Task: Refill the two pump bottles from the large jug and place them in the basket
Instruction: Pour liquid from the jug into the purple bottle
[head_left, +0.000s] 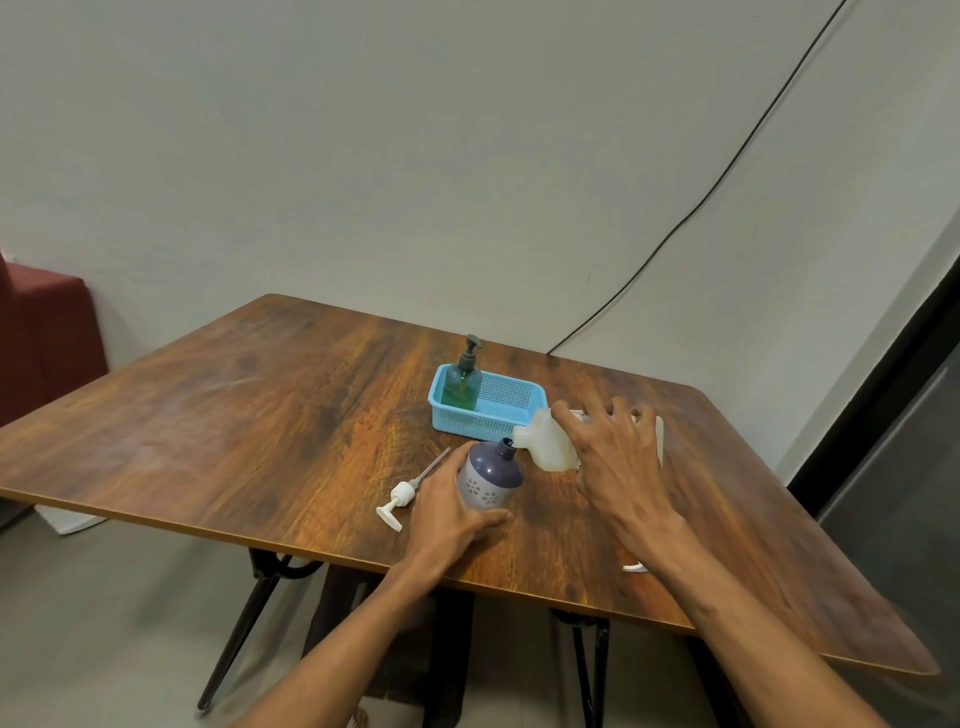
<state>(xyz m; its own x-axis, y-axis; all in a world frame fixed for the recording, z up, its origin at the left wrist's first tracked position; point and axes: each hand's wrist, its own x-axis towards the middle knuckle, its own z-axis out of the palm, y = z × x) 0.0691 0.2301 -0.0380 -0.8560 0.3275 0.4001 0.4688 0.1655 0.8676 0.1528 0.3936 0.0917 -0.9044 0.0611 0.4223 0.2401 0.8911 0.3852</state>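
My left hand (451, 512) grips a purple pump bottle (489, 475) with white flower marks, standing on the wooden table (260, 415) with its neck uncapped. My right hand (618, 457) holds the large whitish jug (548, 441) tipped sideways, its spout right at the purple bottle's mouth. The purple bottle's white pump head (397, 501) with its tube lies on the table left of my left hand. A green pump bottle (461, 382) with a dark pump stands in the left end of the blue basket (511, 402).
A small white cap (635, 567) lies near the table's front edge, partly hidden by my right forearm. A black cable (727, 171) runs down the wall to the table's back edge. A red seat (41, 332) stands at far left.
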